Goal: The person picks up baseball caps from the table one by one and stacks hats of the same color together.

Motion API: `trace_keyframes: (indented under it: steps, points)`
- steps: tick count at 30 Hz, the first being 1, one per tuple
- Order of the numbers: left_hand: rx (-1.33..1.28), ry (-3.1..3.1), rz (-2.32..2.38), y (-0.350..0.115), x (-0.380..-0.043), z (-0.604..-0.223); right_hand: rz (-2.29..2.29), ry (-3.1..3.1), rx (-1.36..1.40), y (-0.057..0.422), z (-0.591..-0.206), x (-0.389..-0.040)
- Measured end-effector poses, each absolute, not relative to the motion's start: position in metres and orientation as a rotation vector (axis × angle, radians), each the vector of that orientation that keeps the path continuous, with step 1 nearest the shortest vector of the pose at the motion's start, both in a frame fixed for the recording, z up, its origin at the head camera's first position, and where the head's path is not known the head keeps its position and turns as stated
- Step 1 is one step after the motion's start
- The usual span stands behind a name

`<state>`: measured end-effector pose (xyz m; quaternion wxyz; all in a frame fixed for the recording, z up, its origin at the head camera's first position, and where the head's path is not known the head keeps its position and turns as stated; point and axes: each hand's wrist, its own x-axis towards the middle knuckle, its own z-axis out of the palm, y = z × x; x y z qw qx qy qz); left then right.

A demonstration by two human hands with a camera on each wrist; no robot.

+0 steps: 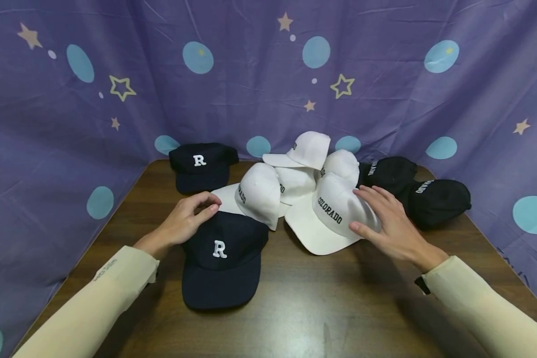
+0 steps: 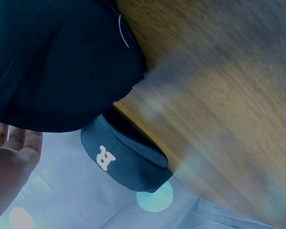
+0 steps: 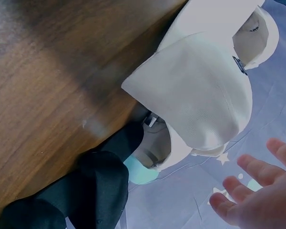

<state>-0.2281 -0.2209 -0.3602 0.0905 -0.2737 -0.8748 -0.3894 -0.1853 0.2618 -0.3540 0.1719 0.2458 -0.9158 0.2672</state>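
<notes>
My left hand (image 1: 184, 220) hovers at the back of the crown of a navy cap (image 1: 223, 283) with a white R, its fingers loosely bent and holding nothing. This cap lies nearest me, brim forward. In the left wrist view the navy cap (image 2: 62, 67) hides part of the fingers (image 2: 32, 143). My right hand (image 1: 391, 229) is beside the front white COLORADO cap (image 1: 324, 241), fingers spread and overlapping its crown in the head view. From the right wrist, the fingers (image 3: 260, 169) show apart from the white cap (image 3: 205, 90).
Several more white caps (image 1: 258, 191) cluster behind, one of them (image 1: 311, 149) raised on the others. Another navy R cap (image 1: 203, 169) stands at the back left. Black caps (image 1: 440, 204) lie at the right. A purple star-patterned curtain (image 1: 259, 99) borders the wooden table (image 1: 304, 308).
</notes>
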Motion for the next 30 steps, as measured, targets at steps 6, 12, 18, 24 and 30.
trace_keyframes:
  steps: [6, 12, 18, 24, 30]
  points:
    - [-0.812, -2.536, -1.150, -0.217, -0.222, -0.360, 0.720, -2.621, 0.658, 0.259, -0.353, -0.191]
    - [-0.833, -2.502, -1.031, -0.207, -0.217, -0.357, 0.701, -2.662, 0.624, 0.258, -0.352, -0.194]
    - [-0.803, -2.549, -0.857, -0.191, -0.212, -0.355, 0.699, -2.711, 0.575, 0.256, -0.352, -0.196]
    - [-0.851, -2.595, -0.804, -0.174, -0.206, -0.349, 0.716, -2.742, 0.524, 0.254, -0.351, -0.200]
    - [-0.893, -2.596, -0.754, -0.161, -0.202, -0.345, 0.742, -2.845, 0.391, 0.253, -0.347, -0.205]
